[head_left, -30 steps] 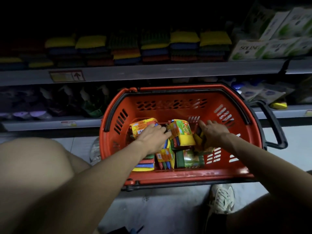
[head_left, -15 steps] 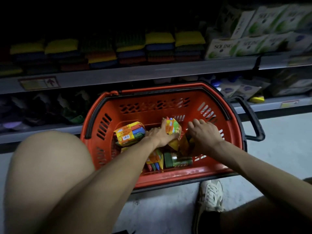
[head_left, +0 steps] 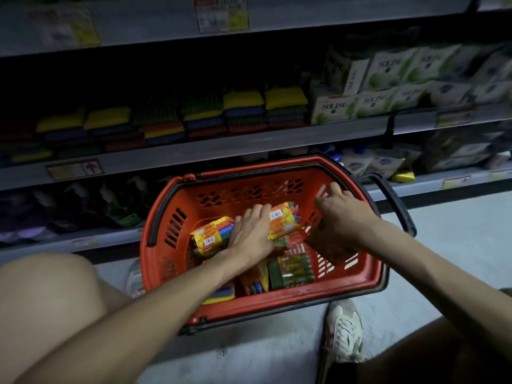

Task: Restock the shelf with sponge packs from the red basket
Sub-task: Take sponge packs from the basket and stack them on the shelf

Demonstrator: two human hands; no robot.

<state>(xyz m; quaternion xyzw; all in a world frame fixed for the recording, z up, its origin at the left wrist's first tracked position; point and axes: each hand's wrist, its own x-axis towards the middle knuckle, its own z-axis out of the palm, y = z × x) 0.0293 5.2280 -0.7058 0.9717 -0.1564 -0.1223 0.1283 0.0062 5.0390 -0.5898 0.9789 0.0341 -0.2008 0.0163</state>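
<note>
- Several sponge packs [head_left: 210,236] in the red basket [head_left: 257,300] lay half-hidden (count unclear).
- Two hands: left hand [head_left: 250,234] lay flat on them; right hand [head_left: 343,214] gripped a blurred dark pack [head_left: 327,246].

- A single view is given, taken by a wide-angle camera worn on the person's head.
- It is aimed forward and down, and the long grey metal shelves [head_left: 249,142] are bowed by the lens.
- The red plastic basket [head_left: 277,299] is seen from above and close by, at mid-frame.
- The left hand [head_left: 250,235] and the right hand [head_left: 343,214], which holds a dark wrapped sponge pack [head_left: 327,246], are caught inside the basket.
- The lower edge is taken up by the wearer's forearms, a bare knee [head_left: 47,295] and a white lace-up shoe [head_left: 343,328].
- The shelves are faced from low down, just beyond the basket.
</note>
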